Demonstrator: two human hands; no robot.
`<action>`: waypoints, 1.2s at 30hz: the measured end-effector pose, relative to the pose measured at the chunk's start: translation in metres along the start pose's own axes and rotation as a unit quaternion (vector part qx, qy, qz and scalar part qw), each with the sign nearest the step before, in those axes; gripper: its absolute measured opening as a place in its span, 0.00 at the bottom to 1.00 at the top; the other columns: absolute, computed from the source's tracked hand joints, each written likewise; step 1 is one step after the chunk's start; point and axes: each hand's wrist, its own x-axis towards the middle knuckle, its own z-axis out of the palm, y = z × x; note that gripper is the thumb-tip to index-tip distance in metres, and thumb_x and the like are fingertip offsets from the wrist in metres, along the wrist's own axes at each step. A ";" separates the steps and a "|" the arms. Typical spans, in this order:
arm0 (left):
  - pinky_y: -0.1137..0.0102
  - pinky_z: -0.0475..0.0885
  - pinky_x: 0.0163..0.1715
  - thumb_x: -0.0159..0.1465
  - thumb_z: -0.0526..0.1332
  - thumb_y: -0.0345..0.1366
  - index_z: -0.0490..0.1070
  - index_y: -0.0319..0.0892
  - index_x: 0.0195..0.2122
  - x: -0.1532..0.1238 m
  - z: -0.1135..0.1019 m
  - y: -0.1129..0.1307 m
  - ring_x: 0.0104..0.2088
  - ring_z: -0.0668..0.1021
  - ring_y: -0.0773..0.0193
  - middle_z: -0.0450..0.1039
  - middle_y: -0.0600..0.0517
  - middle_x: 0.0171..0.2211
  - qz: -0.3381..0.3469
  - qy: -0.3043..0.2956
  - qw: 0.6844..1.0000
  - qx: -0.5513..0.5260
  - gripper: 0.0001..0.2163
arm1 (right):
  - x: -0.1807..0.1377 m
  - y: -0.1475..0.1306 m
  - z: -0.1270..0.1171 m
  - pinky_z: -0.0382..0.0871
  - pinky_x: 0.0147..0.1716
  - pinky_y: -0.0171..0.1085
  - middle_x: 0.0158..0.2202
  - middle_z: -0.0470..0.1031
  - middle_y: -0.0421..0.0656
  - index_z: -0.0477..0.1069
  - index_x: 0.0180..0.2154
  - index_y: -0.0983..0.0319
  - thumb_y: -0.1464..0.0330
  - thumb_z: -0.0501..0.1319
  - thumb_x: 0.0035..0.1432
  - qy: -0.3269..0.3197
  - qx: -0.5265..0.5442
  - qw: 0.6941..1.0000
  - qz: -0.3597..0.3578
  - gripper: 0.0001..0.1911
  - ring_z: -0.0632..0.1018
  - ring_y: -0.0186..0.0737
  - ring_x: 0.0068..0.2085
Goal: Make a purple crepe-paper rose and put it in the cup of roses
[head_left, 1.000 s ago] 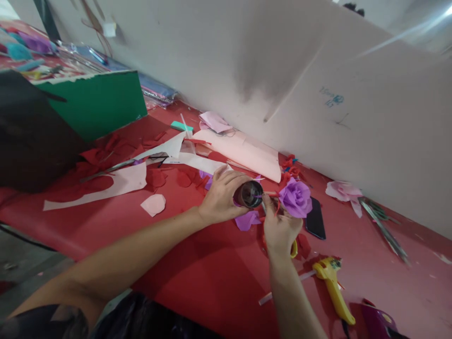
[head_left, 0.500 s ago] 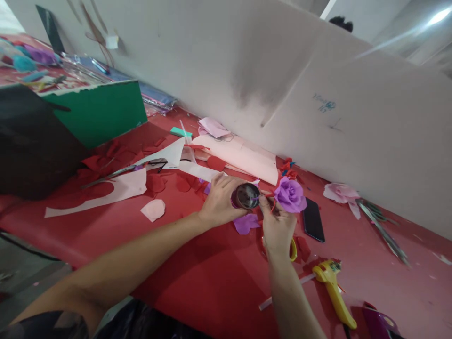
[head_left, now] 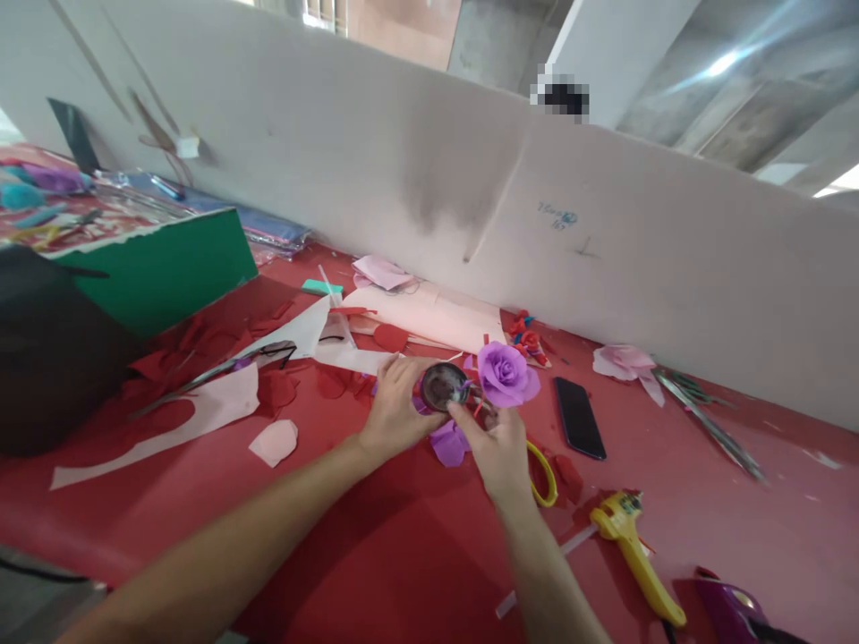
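Note:
My left hand (head_left: 395,407) is wrapped round a small dark round jar (head_left: 443,388), its mouth tilted up towards me. In my right hand (head_left: 497,452) is a purple paper rose (head_left: 505,374), held low by its stem with the bloom above my fingers. My right thumb lies close to the jar's rim, where a bit of purple shows at the opening; whether it touches the inside I cannot tell. Beneath the hands lies a purple paper petal (head_left: 449,444). Yellow-handled scissors (head_left: 547,478) are partly hidden by my right wrist.
A yellow glue gun (head_left: 634,555) lies at the right, near a phone (head_left: 580,419) and metal shears (head_left: 715,429). Pink paper scraps (head_left: 232,416) and red pieces spread to the left, before a green box (head_left: 174,268). A white partition (head_left: 349,152) borders the red table (head_left: 322,572).
The head view has shifted, so the scene sits further left and lower. The rose has turned, its bloom facing me more and nearer the jar. Both hands keep their holds.

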 end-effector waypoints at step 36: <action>0.56 0.70 0.40 0.61 0.51 0.40 0.72 0.40 0.43 0.116 -0.155 -0.093 0.45 0.76 0.44 0.75 0.39 0.42 -0.317 -0.034 0.872 0.371 0.16 | 0.211 0.074 -0.022 0.66 0.33 0.39 0.33 0.74 0.44 0.70 0.33 0.62 0.53 0.68 0.37 0.000 -0.179 0.983 0.039 0.24 0.74 0.44 0.32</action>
